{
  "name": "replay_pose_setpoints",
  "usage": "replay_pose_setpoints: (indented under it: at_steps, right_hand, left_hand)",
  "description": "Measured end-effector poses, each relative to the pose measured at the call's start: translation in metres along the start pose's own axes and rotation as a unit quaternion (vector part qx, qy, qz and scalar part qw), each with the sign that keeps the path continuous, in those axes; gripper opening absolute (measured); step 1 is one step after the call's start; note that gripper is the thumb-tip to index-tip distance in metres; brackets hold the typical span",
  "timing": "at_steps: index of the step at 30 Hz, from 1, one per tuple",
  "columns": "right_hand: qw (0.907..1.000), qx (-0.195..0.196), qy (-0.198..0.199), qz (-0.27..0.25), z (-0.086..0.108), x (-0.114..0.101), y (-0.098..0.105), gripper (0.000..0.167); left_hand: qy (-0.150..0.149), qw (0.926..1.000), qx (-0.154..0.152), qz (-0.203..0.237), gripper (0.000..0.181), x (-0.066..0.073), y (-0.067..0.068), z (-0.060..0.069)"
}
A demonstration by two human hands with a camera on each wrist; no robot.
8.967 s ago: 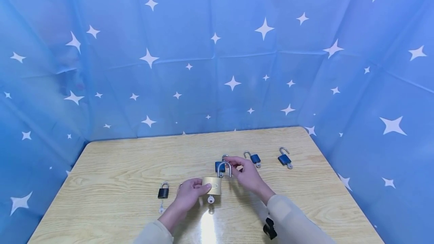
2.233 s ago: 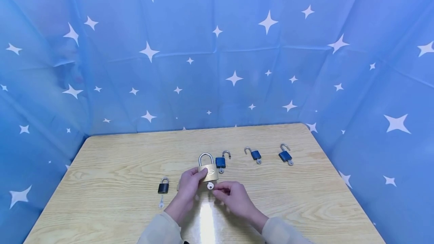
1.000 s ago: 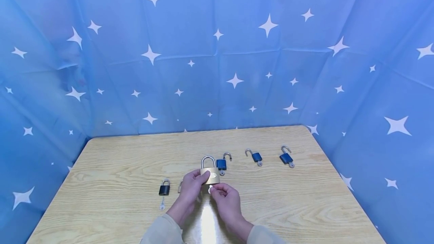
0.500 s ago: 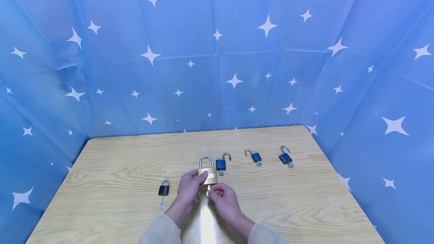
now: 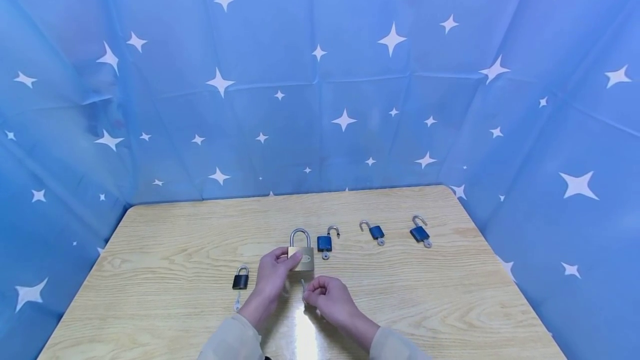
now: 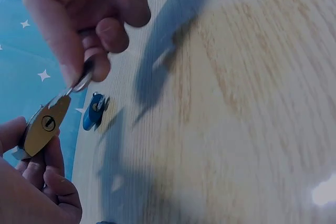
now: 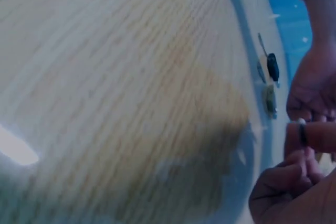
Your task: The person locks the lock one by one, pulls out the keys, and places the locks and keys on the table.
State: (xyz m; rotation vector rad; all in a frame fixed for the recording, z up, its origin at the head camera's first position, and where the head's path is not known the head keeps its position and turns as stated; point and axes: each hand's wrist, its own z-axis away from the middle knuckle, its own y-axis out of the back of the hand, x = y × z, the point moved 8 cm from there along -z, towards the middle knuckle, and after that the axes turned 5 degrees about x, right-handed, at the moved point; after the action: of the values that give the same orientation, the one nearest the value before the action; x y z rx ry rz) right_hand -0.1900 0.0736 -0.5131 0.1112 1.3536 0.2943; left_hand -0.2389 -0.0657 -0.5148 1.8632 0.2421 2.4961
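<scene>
The shackle (image 5: 300, 230) of the brass padlock (image 5: 305, 254), raised nine seconds ago, now sits down in the body. The right hand (image 5: 329, 299), then up at that shackle, is now at the lower centre of the head view, pinching the key (image 5: 303, 289) (seen nearly edge-on), now out of the lock and just below it. The leftmost blue padlock (image 5: 324, 244), partly covered then, now shows whole near the head view's centre.
</scene>
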Motion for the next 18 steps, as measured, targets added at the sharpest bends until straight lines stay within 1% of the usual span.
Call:
replay_pose_setpoints:
  at_steps: [2, 4, 8, 10, 12, 15, 18]
  right_hand:
    - [0.9998, -0.005, 0.011, 0.019, 0.001, -0.003, 0.002, 0.009]
    - [0.9991, -0.008, 0.021, 0.035, 0.001, -0.006, 0.003, 0.009]
    - [0.998, -0.012, 0.032, 0.053, 0.002, -0.011, 0.006, 0.011]
    - [0.9979, -0.015, 0.028, 0.055, 0.003, -0.012, 0.007, 0.012]
    - [0.9978, -0.015, 0.024, 0.061, 0.004, -0.012, 0.008, 0.012]
    - [0.9974, -0.012, 0.018, 0.069, 0.005, -0.011, 0.01, 0.013]
    - [0.9968, -0.012, 0.013, 0.077, 0.004, -0.009, 0.01, 0.015]
  left_hand:
    - [-0.006, 0.9999, 0.009, -0.01, 0.061, 0.001, 0.003, -0.002]
    - [-0.014, 0.9994, 0.019, -0.025, 0.059, 0.003, 0.006, -0.005]
    - [-0.026, 0.996, 0.042, -0.075, 0.055, 0.006, 0.012, -0.007]
    - [-0.03, 0.9922, 0.053, -0.108, 0.054, 0.007, 0.015, -0.007]
    - [-0.033, 0.9883, 0.058, -0.137, 0.053, 0.007, 0.016, -0.007]
    - [-0.036, 0.9817, 0.06, -0.177, 0.051, 0.005, 0.016, -0.006]
    - [-0.039, 0.9757, 0.06, -0.207, 0.046, 0.004, 0.015, -0.006]
